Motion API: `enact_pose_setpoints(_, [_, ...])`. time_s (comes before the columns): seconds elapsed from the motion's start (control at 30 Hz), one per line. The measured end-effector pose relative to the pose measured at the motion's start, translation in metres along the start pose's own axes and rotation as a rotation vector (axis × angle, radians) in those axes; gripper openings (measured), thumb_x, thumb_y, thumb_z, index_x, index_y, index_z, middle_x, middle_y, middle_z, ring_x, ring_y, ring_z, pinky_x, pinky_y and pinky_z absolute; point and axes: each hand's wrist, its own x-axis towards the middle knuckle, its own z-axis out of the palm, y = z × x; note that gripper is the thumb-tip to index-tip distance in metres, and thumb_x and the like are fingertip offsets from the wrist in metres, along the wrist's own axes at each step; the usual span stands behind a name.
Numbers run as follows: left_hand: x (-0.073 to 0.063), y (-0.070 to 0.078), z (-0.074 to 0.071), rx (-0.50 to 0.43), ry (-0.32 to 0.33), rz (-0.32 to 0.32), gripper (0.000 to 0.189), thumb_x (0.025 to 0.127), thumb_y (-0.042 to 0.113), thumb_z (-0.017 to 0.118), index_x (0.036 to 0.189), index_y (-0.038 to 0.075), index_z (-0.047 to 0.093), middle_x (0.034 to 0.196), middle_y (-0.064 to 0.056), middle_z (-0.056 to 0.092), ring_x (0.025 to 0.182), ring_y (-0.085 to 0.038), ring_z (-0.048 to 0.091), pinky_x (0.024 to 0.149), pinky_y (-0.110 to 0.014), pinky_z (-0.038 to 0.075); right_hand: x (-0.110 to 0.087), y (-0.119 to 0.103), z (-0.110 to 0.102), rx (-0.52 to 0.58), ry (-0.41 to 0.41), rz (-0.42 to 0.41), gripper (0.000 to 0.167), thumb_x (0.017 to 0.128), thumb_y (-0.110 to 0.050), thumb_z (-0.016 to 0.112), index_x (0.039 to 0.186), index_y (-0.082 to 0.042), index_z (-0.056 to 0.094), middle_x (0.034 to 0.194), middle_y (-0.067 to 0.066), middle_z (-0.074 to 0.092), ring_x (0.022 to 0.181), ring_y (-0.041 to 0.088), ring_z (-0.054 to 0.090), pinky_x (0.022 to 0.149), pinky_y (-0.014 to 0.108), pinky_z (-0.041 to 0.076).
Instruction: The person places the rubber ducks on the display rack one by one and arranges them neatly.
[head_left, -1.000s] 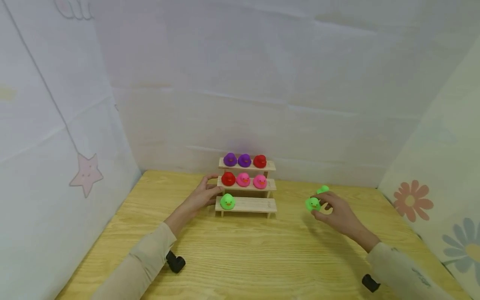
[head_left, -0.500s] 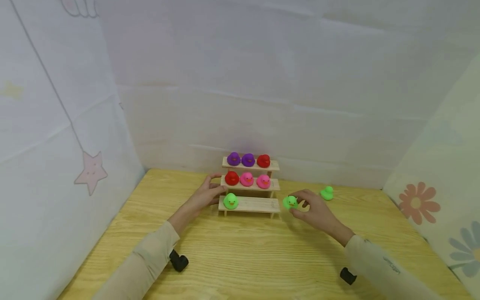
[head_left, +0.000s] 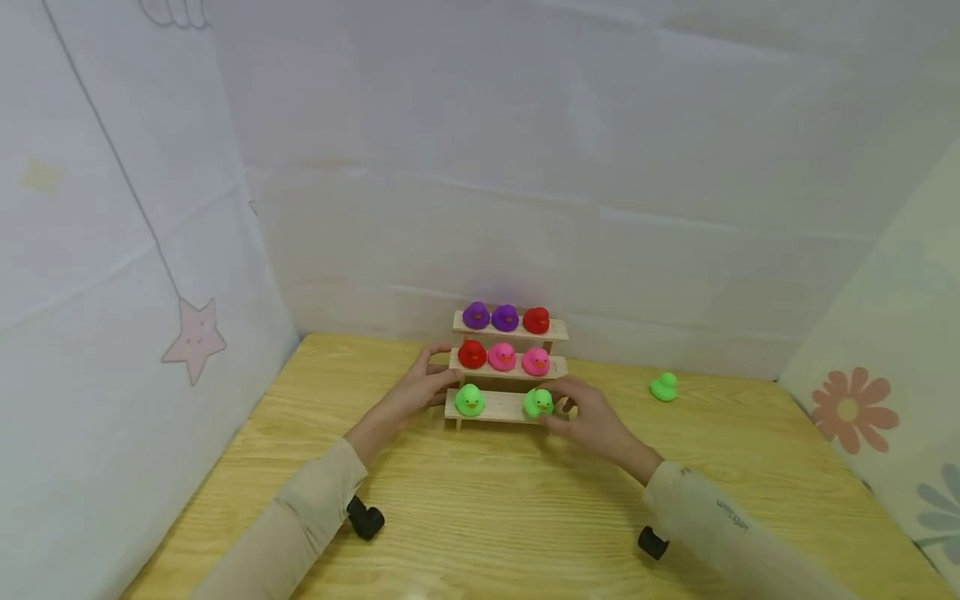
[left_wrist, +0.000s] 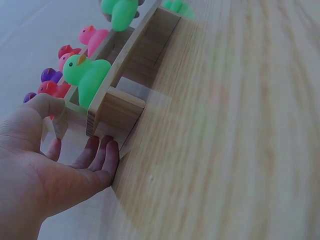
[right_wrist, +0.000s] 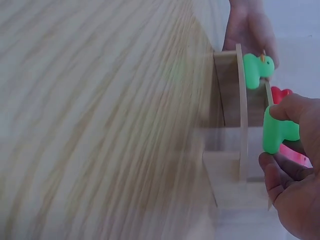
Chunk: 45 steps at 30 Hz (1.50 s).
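Note:
A three-step wooden display stand (head_left: 504,406) stands near the back of the table. My left hand (head_left: 414,392) holds its left end; in the left wrist view the thumb bends over the middle step's end and the fingers touch the side. One green rubber duck (head_left: 470,401) sits at the left of the bottom step. My right hand (head_left: 588,417) pinches a second green rubber duck (right_wrist: 278,131) between thumb and fingers, just above the right part of that step, a small gap showing beneath it. A third green duck (head_left: 663,387) sits on the table to the right.
The middle step bears a red duck (head_left: 472,354) and two pink ducks (head_left: 502,357). On the top step are two purple ducks (head_left: 476,315) and a red duck (head_left: 536,320). Printed cloth walls (head_left: 420,233) enclose the wooden table (head_left: 480,517) at the back and sides.
My right hand has carried its green duck leftward from beside the third duck to over the bottom step. My left hand stays at the stand's left end. The view has shifted slightly.

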Motion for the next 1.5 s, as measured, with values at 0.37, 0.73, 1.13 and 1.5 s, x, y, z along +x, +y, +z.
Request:
enact_pose_setpoints(0.37, [-0.002, 0.001, 0.000, 0.007, 0.007, -0.005, 0.079, 0.098, 0.030, 0.071, 0.158, 0.017, 0.021, 0.143, -0.027, 0.042, 0.124, -0.038, 0.057, 0.100, -0.046, 0.050, 0.027, -0.025, 0.032, -0.017, -0.041, 0.005, 0.034, 0.087, -0.013, 0.082, 0.119, -0.011, 0.070, 0.108, -0.005, 0.065, 0.095, 0.024, 0.063, 0.080, 0.042, 0.058])
enact_pose_setpoints(0.73, [-0.003, 0.004, 0.006, -0.003, -0.007, -0.006, 0.076, 0.097, 0.030, 0.072, 0.156, 0.019, 0.024, 0.142, -0.026, 0.043, 0.125, -0.040, 0.055, 0.103, -0.048, 0.048, 0.031, -0.038, 0.042, -0.108, -0.044, 0.066, 0.036, 0.086, -0.010, 0.083, 0.119, -0.006, 0.068, 0.110, 0.001, 0.066, 0.097, 0.021, 0.062, 0.085, 0.040, 0.056])
enact_pose_setpoints(1.13, [-0.002, 0.003, 0.005, 0.000, -0.002, -0.009, 0.079, 0.098, 0.029, 0.072, 0.158, 0.016, 0.022, 0.142, -0.026, 0.044, 0.125, -0.040, 0.056, 0.104, -0.049, 0.047, 0.030, -0.039, 0.047, -0.125, -0.027, 0.062, 0.035, 0.085, -0.005, 0.082, 0.117, -0.007, 0.068, 0.112, 0.000, 0.067, 0.100, 0.015, 0.060, 0.088, 0.037, 0.055])
enact_pose_setpoints(1.5, [-0.004, 0.002, 0.005, 0.006, -0.002, -0.014, 0.079, 0.098, 0.029, 0.071, 0.158, 0.016, 0.021, 0.142, -0.026, 0.044, 0.124, -0.039, 0.056, 0.104, -0.049, 0.047, 0.029, -0.038, 0.050, -0.140, -0.038, 0.085, 0.037, 0.086, -0.007, 0.082, 0.120, -0.007, 0.067, 0.115, 0.001, 0.066, 0.105, 0.014, 0.060, 0.092, 0.032, 0.052])
